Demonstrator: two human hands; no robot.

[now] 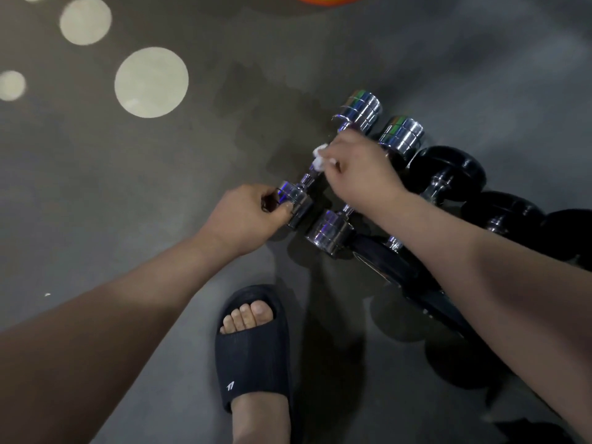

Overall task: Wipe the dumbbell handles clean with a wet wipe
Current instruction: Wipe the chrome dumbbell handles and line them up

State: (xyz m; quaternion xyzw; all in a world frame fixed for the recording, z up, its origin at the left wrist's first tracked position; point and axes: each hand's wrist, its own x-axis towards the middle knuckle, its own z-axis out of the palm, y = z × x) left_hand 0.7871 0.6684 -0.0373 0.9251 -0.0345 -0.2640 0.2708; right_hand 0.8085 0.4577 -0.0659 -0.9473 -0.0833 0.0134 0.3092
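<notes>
Forearms point(112, 331) outstretched; left hand point(253, 213) on dumbbell end point(296, 201), right hand point(362, 168) around wipe point(320, 157)

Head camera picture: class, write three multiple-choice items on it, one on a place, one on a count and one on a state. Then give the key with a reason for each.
1. Where is the wet wipe?
A. in the left hand
B. lying loose, touched by no hand
C. on the handle of a chrome dumbbell, under the right hand

2. How many chrome-headed dumbbells show?
A. two
B. one
C. five

3. What is the left hand doing?
A. hanging idle, holding nothing
B. gripping the near head of the chrome dumbbell
C. holding the wipe

Key:
1 C: the white wipe sits on the bar between the heads, at the right hand's fingers.
2 A: two pairs of shiny heads lie side by side.
3 B: its fingers curl round the near head.
</notes>
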